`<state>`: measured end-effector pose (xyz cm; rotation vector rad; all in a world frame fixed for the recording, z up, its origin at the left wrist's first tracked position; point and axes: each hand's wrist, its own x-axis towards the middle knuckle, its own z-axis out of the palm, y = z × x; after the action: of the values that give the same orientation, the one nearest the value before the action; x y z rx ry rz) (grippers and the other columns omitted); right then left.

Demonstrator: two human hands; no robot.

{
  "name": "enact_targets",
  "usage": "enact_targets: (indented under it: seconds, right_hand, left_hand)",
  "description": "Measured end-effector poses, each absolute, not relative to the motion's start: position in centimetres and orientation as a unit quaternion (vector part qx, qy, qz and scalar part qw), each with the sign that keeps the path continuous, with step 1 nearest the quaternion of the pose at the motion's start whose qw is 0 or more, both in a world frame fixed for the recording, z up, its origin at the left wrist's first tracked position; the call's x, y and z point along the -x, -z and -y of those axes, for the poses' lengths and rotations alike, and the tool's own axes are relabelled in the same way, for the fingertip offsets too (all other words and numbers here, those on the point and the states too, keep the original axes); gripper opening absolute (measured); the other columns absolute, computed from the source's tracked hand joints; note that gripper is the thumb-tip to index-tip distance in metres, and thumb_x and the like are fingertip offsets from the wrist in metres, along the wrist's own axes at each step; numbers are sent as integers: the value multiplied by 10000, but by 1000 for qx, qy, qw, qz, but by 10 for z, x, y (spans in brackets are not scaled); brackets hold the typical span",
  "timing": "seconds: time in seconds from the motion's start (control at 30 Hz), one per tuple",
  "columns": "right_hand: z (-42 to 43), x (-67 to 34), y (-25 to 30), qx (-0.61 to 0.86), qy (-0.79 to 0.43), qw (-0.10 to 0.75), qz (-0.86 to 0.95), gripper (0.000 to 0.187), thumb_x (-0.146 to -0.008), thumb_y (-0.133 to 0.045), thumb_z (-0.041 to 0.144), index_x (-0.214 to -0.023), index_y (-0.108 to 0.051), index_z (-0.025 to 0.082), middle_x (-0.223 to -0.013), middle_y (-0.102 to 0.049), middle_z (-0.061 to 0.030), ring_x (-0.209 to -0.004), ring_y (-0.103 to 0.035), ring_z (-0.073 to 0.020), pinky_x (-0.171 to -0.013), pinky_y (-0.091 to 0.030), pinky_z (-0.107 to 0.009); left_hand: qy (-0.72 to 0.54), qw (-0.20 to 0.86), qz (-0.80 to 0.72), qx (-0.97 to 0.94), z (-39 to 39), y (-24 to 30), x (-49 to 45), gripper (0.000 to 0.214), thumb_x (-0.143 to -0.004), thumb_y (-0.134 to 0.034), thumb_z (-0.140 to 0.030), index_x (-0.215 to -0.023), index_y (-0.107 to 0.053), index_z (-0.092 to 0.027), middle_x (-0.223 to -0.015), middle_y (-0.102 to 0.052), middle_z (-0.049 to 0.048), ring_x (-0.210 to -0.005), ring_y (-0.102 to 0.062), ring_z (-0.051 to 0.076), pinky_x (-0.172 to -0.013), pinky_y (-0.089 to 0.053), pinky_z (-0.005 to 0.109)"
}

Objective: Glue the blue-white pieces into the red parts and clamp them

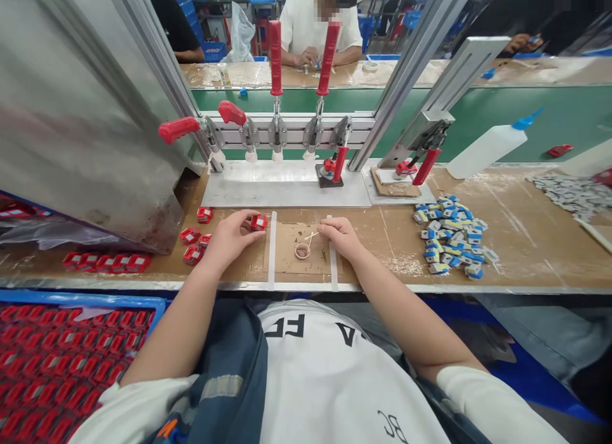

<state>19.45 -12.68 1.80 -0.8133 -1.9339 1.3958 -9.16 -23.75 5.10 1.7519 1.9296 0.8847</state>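
Foremost, at lower left, stood a blue tray point(81, 297) filled with rows of red parts point(62, 361). Beyond the bench edge, a small cup point(303, 258) with dark contents rested on a cardboard sheet point(287, 266), between two pale strips point(272, 252). The right hand point(342, 236) pinched a thin pale stick point(313, 234) between thumb and forefinger, the remaining fingers curled inward; the stick slanted toward the cup, though whether its tip carried anything could not be told. To the left of the cup, the left hand point(232, 235) held a red piece point(259, 222) at the fingertips, thumb below and fingers above, just beside the nearer strip. Good practice, as judged from this arrangement, favoured a light grip on the stick, a short path between cup and piece, a small load on the tip, and a steady piece whose working face was kept clear of the fingers. Loose red pieces point(194, 255) lay beside the left wrist, and a pile of blue, yellow and white pieces point(452, 233) lay well apart at right. Farther back rose red-handled clamps point(276, 67) above a metal plate point(262, 182); across the bench sat a co-worker in white point(296, 16).
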Motion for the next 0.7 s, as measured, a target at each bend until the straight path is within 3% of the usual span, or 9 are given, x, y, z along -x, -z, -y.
enact_targets:
  seconds: [0.1,0.23,0.4,0.7]
  right_hand:
    - [126,-193,-8,314,-544,361,690,554,-919,-575,599,-575,-331,240,-578,-299,46,-581,-277,-117,-601,-258,-300]
    - [124,-192,-5,335,-524,401,673,585,-929,-558,670,-592,-338,244,-589,-322,39,-589,-299,-126,-610,-287,-301]
    - [122,-188,-9,381,-444,432,686,583,-952,-509,695,-622,-333,247,-612,-316,41,-613,-317,-132,-628,-297,-300]
    - [115,-178,2,388,-379,381,749,542,-1013,-438,628,-658,-302,241,-629,-307,47,-629,-328,-128,-640,-260,-296]
  left_hand:
    - [-414,273,-629,-599,218,-46,73,423,-884,-771,-371,-1278,-692,-239,-1239,-772,72,-1087,-739,231,-966,-603,361]
    - [-440,337,-576,-601,186,-32,45,421,-857,-743,-296,-1265,-686,-210,-1272,-758,96,-1129,-733,231,-1028,-602,389]
    - [-384,264,-580,-668,167,-18,29,465,-818,-680,-161,-1277,-726,-217,-1177,-724,71,-1003,-725,196,-919,-609,339]
    - [-307,191,-621,-696,169,-13,20,506,-780,-724,-161,-1280,-764,-232,-1055,-659,34,-932,-681,200,-936,-580,340]
